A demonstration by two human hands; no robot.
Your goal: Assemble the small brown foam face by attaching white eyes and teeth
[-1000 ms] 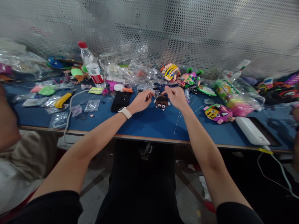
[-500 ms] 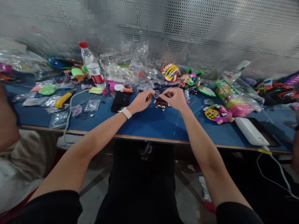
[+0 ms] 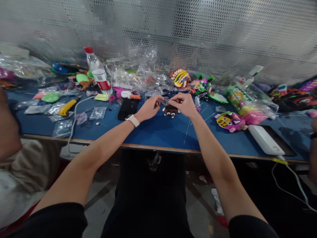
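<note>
A small dark-brown clay figure [image 3: 171, 112] with two round white eyes and small white bits below sits on the blue table in front of me. Just above its top, my right hand [image 3: 183, 103] is closed in a pinch; whatever is between the fingertips is too small to tell. To the left of the figure and apart from it, my left hand [image 3: 150, 107] has its fingertips drawn together, and I cannot make out what they hold. A black phone [image 3: 128, 108] lies by my left wrist, which wears a white-banded watch [image 3: 133, 119].
A bottle with a red cap [image 3: 98, 72], plastic bags [image 3: 148, 77] and colourful clay figures [image 3: 180, 78] line the back. A yellow-handled cutter [image 3: 67, 107] lies left, a clay mask [image 3: 230, 121] and white power bank [image 3: 265, 139] right. People sit on both sides.
Both hands stay nearly in place, with slight finger movement. More of the brown figure's upper part shows below the right fingertips. The view has shifted very slightly.
</note>
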